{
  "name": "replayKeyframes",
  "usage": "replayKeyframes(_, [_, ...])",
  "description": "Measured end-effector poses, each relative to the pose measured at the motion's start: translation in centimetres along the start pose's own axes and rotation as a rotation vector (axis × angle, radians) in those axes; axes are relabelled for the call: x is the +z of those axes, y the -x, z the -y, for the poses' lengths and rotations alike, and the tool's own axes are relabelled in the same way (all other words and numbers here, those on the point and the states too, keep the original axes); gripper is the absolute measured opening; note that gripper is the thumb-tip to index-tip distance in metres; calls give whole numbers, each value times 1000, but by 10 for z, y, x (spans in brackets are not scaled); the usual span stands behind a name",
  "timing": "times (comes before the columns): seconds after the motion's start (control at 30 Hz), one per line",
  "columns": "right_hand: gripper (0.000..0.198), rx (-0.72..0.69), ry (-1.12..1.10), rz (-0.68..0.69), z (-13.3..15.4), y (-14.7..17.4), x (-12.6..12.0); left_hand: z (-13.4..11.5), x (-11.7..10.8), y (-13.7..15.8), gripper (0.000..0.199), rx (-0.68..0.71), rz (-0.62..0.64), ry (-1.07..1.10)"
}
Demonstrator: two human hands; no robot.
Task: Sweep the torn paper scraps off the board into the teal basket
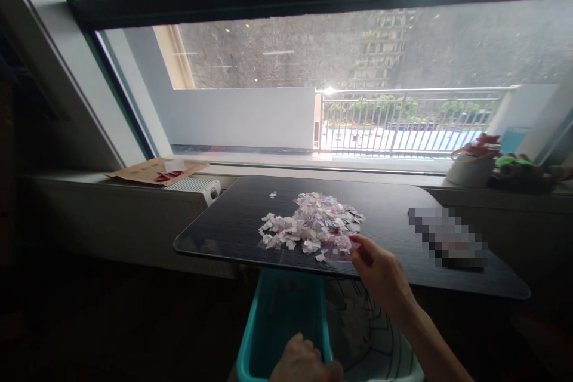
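A heap of torn paper scraps (pixel 320 212), white with pinkish marks, lies on a dark table (pixel 380 203). At the heap's near right edge, my right hand (pixel 376 262) pinches the side of a small clear plastic bag (pixel 338 248) with pinkish scraps in or under it; which of the two I cannot tell. Below the table edge stands a teal plastic bin (pixel 259 316). My left hand (pixel 304 361) is closed at the bin's near right rim, its fingers curled and partly cut off by the bottom of the view.
A pixelated object (pixel 447 239) lies on the table's right side. On the sill at left, red-handled scissors (pixel 169 176) rest on brown paper (pixel 134 172). A white pot (pixel 470 167) stands at right by the window. Beside the bin is a wire-patterned basket or container (pixel 380 334).
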State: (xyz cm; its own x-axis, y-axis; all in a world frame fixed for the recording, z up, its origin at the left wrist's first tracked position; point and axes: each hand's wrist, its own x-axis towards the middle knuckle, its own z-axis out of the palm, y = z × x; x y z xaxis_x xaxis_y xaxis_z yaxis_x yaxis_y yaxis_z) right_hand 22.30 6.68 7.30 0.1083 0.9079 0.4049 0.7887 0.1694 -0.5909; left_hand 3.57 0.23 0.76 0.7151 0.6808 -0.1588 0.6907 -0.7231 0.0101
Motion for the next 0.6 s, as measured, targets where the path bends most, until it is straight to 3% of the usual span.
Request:
replayKeyframes(0.27, [35,-37,39,-65,-5,1,-9,-3,-18,-2,18,19,143,16])
replayKeyframes(0.43, [32,-200,15,-38,1,-2,1,-4,-17,-3,16,-26,195,31])
replayKeyframes(0.6, [28,-366,91,-100,-1,-3,-4,-5,-22,-5,12,-21,213,4])
